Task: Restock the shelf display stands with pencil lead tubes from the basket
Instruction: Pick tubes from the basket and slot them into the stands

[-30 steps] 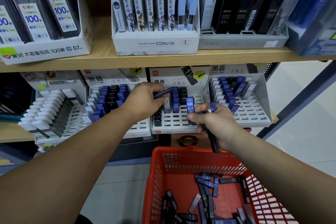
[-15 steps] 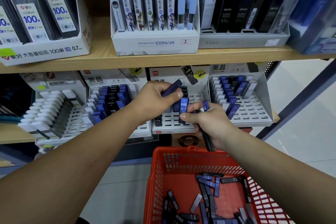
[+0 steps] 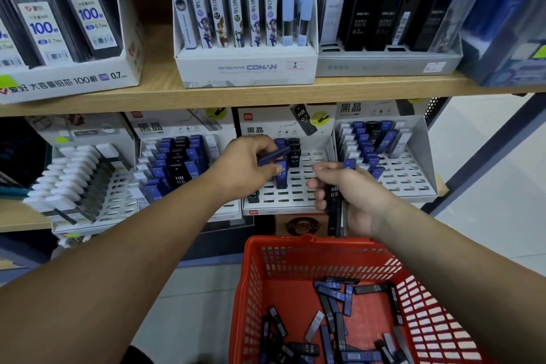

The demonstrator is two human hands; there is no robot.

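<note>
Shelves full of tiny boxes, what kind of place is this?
Probably a stationery shop. The wooden shelf carries branded display stands packed with pencil lead tubes, and a red basket below holds more for restocking.

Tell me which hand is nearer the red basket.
Right. The right hand is just above the basket back rim, gripping a black tube; the left hand is higher, at the middle display stand.

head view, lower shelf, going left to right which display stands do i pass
white-capped tube stand → HB 0.5 stand → HB 0.7 stand → part-filled blue tube stand
</note>
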